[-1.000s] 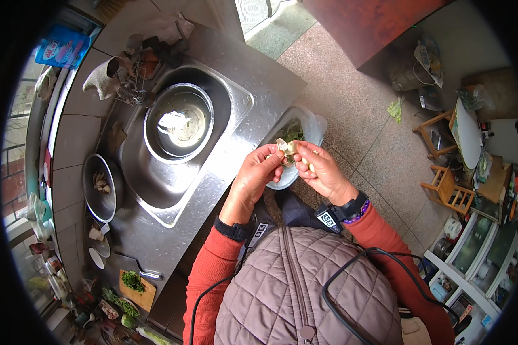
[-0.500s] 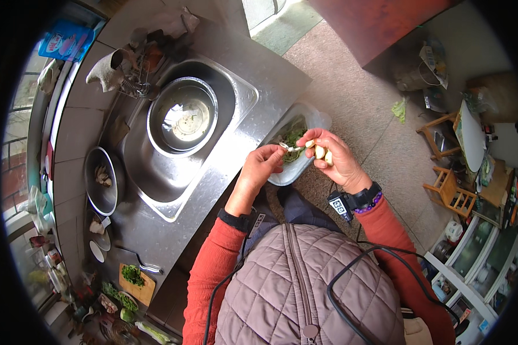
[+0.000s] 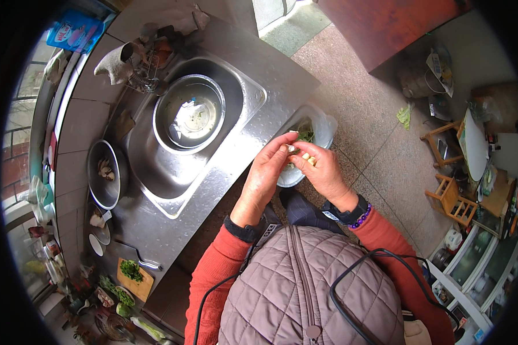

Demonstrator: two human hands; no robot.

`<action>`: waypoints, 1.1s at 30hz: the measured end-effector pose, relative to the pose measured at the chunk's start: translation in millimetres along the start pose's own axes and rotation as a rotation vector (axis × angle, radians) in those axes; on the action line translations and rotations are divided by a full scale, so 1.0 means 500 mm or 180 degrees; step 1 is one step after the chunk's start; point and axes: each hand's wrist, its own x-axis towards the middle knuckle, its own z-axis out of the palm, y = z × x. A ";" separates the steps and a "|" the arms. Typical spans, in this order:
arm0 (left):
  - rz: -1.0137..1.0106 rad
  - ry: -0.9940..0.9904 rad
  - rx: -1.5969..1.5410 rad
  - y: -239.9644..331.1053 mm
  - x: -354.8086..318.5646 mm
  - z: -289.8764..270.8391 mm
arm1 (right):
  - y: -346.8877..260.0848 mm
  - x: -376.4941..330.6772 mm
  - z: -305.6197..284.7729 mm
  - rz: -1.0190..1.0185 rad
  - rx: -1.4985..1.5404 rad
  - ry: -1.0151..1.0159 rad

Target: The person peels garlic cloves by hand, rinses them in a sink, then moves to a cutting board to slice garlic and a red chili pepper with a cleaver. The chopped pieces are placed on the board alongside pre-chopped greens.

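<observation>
Looks like the peeling step to me — left hand (image 3: 265,172) and right hand (image 3: 327,174) pinched together on a small whitish-and-dark piece (image 3: 292,149), smooth pale-yellow cloves (image 3: 309,159) tucked in the right one — so the next move calls for light picking, just above that translucent plastic bin (image 3: 327,129) with leafy green scraps (image 3: 307,135).

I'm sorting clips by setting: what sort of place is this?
Likely a home kitchen: a stainless-steel sink holding a round metal basin, and a rectangular wooden cutting board with chopped green leaves.
</observation>
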 end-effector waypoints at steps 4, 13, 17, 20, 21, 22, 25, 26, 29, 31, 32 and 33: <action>0.0031 0.0094 -0.0273 -0.007 -0.002 0.014 | 0.003 0.005 0.010 -0.0281 0.0240 0.0319; 0.0354 0.0379 0.0448 -0.002 0.000 -0.003 | -0.011 0.010 -0.007 -0.0736 -0.0208 0.0447; 0.0100 0.0353 0.0839 0.013 -0.007 -0.008 | -0.021 0.013 -0.022 -0.0936 -0.0624 0.0245; -0.0079 0.0414 0.0957 0.023 -0.010 -0.008 | -0.026 0.017 -0.028 -0.1116 -0.0863 0.0172; -0.0093 0.0407 0.0944 0.025 -0.010 -0.008 | -0.028 0.017 -0.029 -0.1151 -0.0915 0.0127; -0.0093 0.0443 0.1107 0.026 -0.010 -0.009 | -0.029 0.017 -0.030 -0.1184 -0.0968 0.0082; 0.0059 0.0512 0.1511 0.020 -0.008 -0.009 | -0.030 0.014 -0.028 -0.1195 -0.1113 0.0033; 0.0130 0.0565 0.1643 0.016 -0.007 -0.008 | -0.029 0.013 -0.026 -0.1190 -0.1160 0.0037; 0.0153 0.0595 0.1629 0.008 -0.004 -0.008 | -0.022 0.010 -0.017 -0.1162 -0.1117 0.0095; 0.0092 0.0479 0.1297 0.007 -0.002 -0.008 | -0.015 0.013 -0.009 -0.1168 -0.0667 0.0259; 0.0067 0.0383 0.1040 0.009 -0.003 -0.008 | -0.012 0.015 -0.006 -0.1182 -0.0429 0.0352; -0.0001 0.0316 0.0800 0.011 -0.003 -0.008 | -0.010 0.014 -0.004 -0.0822 -0.0061 0.0269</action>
